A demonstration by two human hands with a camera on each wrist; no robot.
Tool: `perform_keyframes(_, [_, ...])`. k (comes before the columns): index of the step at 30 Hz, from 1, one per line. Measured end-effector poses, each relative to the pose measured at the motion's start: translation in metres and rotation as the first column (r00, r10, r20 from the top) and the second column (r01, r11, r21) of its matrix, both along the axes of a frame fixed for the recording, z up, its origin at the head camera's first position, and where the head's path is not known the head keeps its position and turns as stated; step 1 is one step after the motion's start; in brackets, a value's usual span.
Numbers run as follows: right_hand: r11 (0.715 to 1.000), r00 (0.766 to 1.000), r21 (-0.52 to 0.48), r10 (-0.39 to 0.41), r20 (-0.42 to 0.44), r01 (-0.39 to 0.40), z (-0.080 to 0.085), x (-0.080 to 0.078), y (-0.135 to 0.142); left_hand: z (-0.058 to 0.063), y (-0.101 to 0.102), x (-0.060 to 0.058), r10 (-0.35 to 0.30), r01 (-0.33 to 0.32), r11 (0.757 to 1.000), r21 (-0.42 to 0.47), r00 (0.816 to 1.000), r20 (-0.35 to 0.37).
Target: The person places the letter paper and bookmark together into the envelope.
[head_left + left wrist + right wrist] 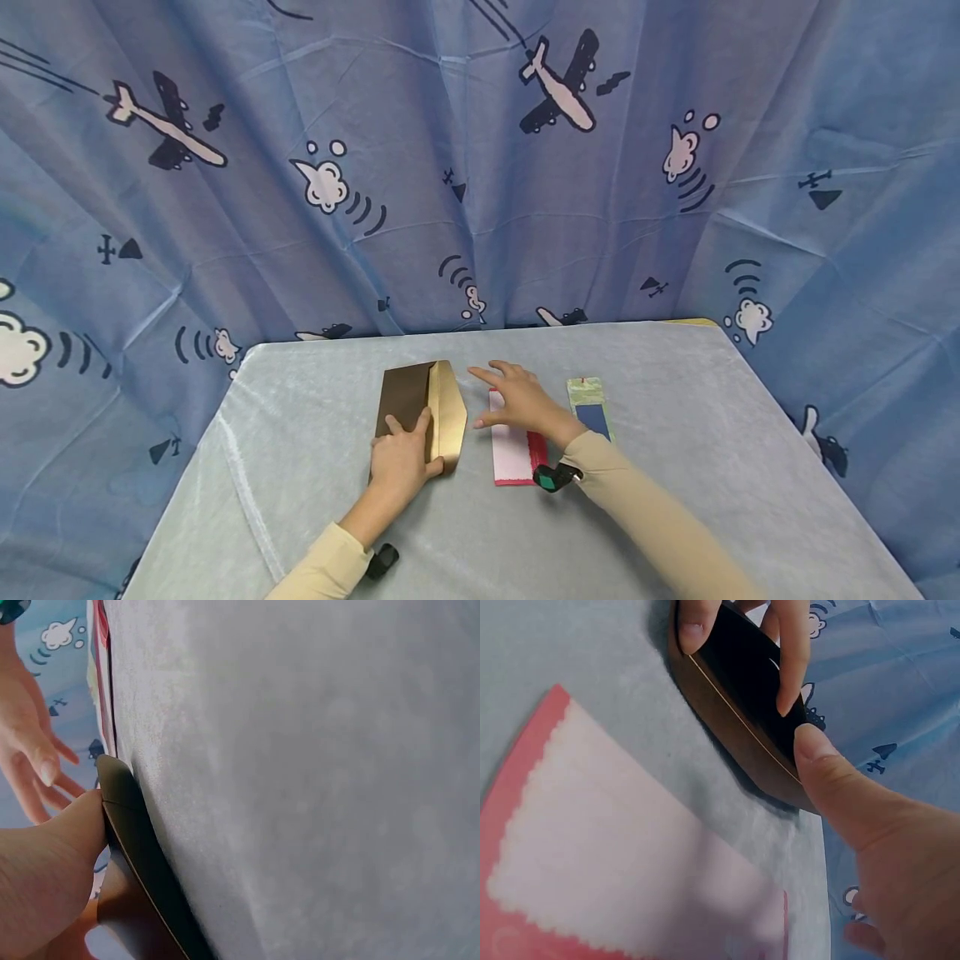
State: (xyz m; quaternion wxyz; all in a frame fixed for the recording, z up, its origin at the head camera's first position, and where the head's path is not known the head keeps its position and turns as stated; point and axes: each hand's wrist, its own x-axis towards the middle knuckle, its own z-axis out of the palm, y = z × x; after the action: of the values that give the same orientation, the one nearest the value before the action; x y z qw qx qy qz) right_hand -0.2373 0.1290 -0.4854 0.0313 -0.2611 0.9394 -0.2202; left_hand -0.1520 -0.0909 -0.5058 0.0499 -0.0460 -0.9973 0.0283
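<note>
A dark brown envelope lies on the left half of the table, its gold-lined flap folded out to the right. My left hand rests on it with fingers stretched over the body. The left thumb is at the flap's near end; the right wrist view shows that thumb pressing by the fold. My right hand hovers between envelope and card, fingers spread and nothing held. Below the right hand lies a white card with a red border, partly hidden by the hand and wrist.
Right of the red-bordered card lies a green card with a blue panel, its lower part hidden by my right forearm. The table has a pale grey cloth. A blue curtain with planes hangs behind it.
</note>
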Motion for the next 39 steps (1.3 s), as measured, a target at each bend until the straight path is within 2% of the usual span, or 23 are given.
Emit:
perform_keyframes(11, [0.996, 0.997, -0.050, -0.067, 0.024, 0.068, -0.001, 0.010, 0.024, -0.002, 0.000, 0.000, 0.015, -0.015, 1.000, -0.006, 1.000, 0.003])
perform_keyframes(21, [0.989, 0.994, -0.098, -0.105, 0.027, 0.107, -0.014, 0.016, 0.047, -0.001, 0.001, 0.001, 0.010, -0.010, 1.000, -0.010, 1.000, -0.001])
perform_keyframes(28, [0.985, 0.993, -0.131, -0.117, -0.010, 0.115, -0.022, 0.023, 0.061, -0.001, 0.001, 0.001, 0.012, -0.012, 1.000, 0.005, 1.000, 0.003])
perform_keyframes(39, [0.975, 0.984, -0.152, -0.150, 0.093, 0.162, -0.027, 0.026, 0.069, -0.001, 0.001, 0.001, 0.009, -0.009, 1.000, 0.008, 1.000, -0.004])
